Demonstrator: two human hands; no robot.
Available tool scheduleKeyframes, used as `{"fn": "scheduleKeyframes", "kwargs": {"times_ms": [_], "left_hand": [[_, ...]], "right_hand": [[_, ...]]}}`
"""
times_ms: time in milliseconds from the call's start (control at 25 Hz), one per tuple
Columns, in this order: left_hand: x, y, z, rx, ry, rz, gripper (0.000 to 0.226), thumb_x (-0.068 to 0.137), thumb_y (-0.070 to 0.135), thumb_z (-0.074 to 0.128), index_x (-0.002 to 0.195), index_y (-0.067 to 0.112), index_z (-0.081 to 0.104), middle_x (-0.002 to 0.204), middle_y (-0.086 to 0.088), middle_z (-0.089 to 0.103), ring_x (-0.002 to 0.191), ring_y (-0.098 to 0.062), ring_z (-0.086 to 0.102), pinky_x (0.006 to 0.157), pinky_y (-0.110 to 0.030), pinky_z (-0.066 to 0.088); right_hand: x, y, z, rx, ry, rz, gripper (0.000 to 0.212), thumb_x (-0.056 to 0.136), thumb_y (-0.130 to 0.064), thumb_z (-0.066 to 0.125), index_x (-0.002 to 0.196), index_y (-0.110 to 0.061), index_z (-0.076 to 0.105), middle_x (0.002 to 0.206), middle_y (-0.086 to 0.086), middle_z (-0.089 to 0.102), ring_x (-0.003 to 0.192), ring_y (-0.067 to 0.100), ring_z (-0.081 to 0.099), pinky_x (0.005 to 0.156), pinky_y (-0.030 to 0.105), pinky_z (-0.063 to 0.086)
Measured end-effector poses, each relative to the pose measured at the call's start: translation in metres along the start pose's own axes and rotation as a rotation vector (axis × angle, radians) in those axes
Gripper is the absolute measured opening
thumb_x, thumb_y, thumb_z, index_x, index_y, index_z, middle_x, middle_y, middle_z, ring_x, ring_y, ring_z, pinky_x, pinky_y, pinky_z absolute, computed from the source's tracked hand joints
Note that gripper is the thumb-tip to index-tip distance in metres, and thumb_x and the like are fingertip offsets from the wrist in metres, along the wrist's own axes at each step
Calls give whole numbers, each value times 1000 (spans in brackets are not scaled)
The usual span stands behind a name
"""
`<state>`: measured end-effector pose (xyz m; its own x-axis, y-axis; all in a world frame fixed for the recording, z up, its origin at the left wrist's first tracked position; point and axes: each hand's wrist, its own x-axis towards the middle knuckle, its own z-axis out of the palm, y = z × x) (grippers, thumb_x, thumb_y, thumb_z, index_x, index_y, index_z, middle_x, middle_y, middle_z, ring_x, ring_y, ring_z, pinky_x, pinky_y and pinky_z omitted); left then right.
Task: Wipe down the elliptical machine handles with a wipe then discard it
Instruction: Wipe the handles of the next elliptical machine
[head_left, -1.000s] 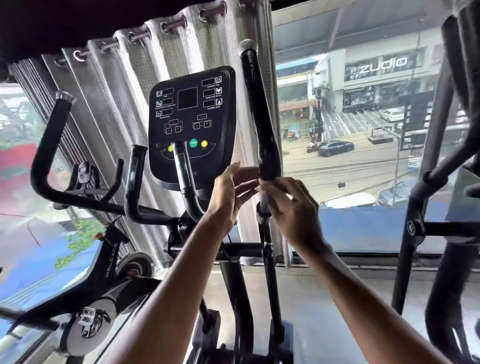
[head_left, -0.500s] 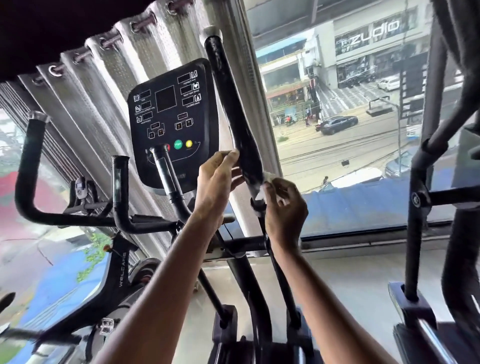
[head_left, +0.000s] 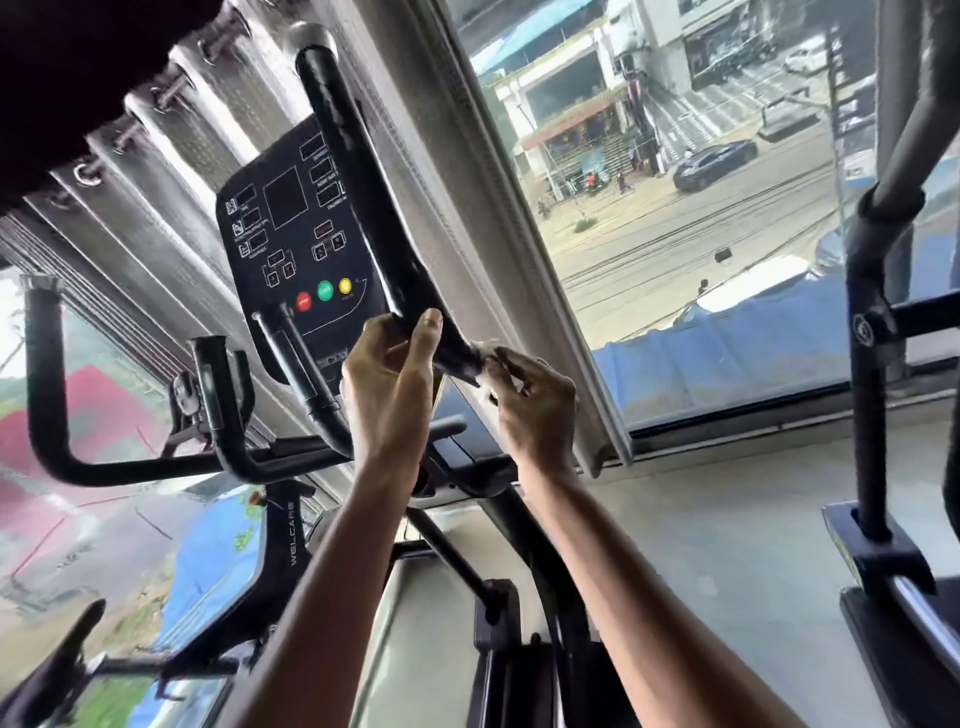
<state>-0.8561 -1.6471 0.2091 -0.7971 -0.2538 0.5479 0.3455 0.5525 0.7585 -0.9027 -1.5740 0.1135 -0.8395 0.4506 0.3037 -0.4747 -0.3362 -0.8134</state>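
The elliptical's right handle (head_left: 358, 171) is a long black bar with a grey cap, slanting up to the left in front of the console (head_left: 291, 244). My left hand (head_left: 387, 384) grips the lower end of that handle, thumb lying along the bar. My right hand (head_left: 535, 405) is just to the right of it and pinches a small white wipe (head_left: 488, 351) against the bottom of the grip. Most of the wipe is hidden by my fingers. The left handle (head_left: 49, 374) curves up at the far left.
A short inner grip (head_left: 218, 395) and a black exercise bike frame (head_left: 280, 540) stand at lower left. Grey curtains (head_left: 171, 156) hang behind the console. Another machine's black uprights (head_left: 872, 395) stand at right. A large window shows a street below.
The view has tilted and shifted right. My left hand has closed round the handle's lower end, and my right hand with the wipe has come up against the bottom of the grip.
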Motion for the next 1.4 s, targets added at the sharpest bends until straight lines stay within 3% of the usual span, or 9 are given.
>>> {"fn": "scheduleKeyframes", "kwargs": {"times_ms": [240, 440, 560, 760, 880, 1000, 1080, 1200, 1400], "left_hand": [[-9, 8, 14, 121, 164, 42, 29, 99, 43, 62, 74, 30, 62, 65, 23, 61, 64, 1, 53, 70, -31, 41], [-13, 15, 32, 148, 328, 26, 39, 100, 40, 57, 64, 26, 50, 55, 16, 43, 56, -3, 36, 60, -27, 34], [-14, 18, 40, 252, 398, 48, 41, 101, 34, 55, 62, 30, 43, 52, 17, 44, 54, -1, 38, 56, -18, 33], [-12, 6, 40, 303, 474, -6, 45, 95, 53, 52, 70, 15, 54, 63, -7, 54, 67, -34, 54, 70, -56, 55], [-17, 9, 47, 382, 504, -1, 39, 95, 53, 49, 75, 22, 59, 66, 3, 63, 66, -18, 60, 72, -57, 57], [-21, 11, 54, 351, 514, -2, 35, 93, 54, 50, 91, 23, 67, 76, 21, 70, 72, 0, 67, 75, -43, 61], [-24, 10, 58, 319, 520, 0, 34, 91, 53, 53, 97, 23, 68, 81, 24, 72, 78, 1, 69, 74, -37, 62], [-30, 4, 66, 330, 523, -20, 16, 90, 51, 60, 95, 37, 67, 89, 22, 74, 85, -3, 72, 83, -45, 61], [-33, -13, 76, 318, 537, -107, 16, 83, 54, 70, 96, 44, 70, 94, 21, 77, 95, -12, 75, 93, -54, 56]], "right_hand": [[49, -7, -15, -41, -385, -29, 16, 87, -27, 78, 103, -23, 80, 100, -10, 77, 93, 6, 72, 86, 41, 60], [71, -8, -15, -34, -588, -79, 14, 89, -21, 77, 102, -19, 81, 100, -9, 76, 94, 4, 71, 82, 26, 57], [84, 4, -13, -84, -649, -76, 15, 89, -23, 77, 103, -19, 80, 99, -10, 75, 93, 2, 70, 83, 32, 59], [92, -2, -13, -100, -775, -144, 14, 90, -25, 74, 104, -23, 80, 100, -13, 75, 93, 2, 69, 81, 26, 57], [111, 5, -12, -144, -885, -28, 14, 89, -28, 76, 102, -24, 80, 97, -11, 75, 89, 4, 70, 83, 37, 59], [116, -12, -11, -47, -1006, -19, 16, 87, -30, 77, 102, -25, 79, 98, -11, 75, 91, 3, 70, 83, 23, 57], [118, -9, -15, -94, -1008, -88, 18, 89, -29, 76, 106, -24, 79, 100, -11, 75, 91, 0, 69, 79, 12, 52], [125, 18, -22, -236, -904, 32, 19, 90, -24, 75, 108, -20, 78, 104, -8, 76, 86, -3, 67, 69, 0, 44], [99, 37, -31, -97, -671, 12, 17, 88, -16, 78, 104, -10, 79, 99, -4, 76, 85, -7, 67, 76, 3, 47]]}}
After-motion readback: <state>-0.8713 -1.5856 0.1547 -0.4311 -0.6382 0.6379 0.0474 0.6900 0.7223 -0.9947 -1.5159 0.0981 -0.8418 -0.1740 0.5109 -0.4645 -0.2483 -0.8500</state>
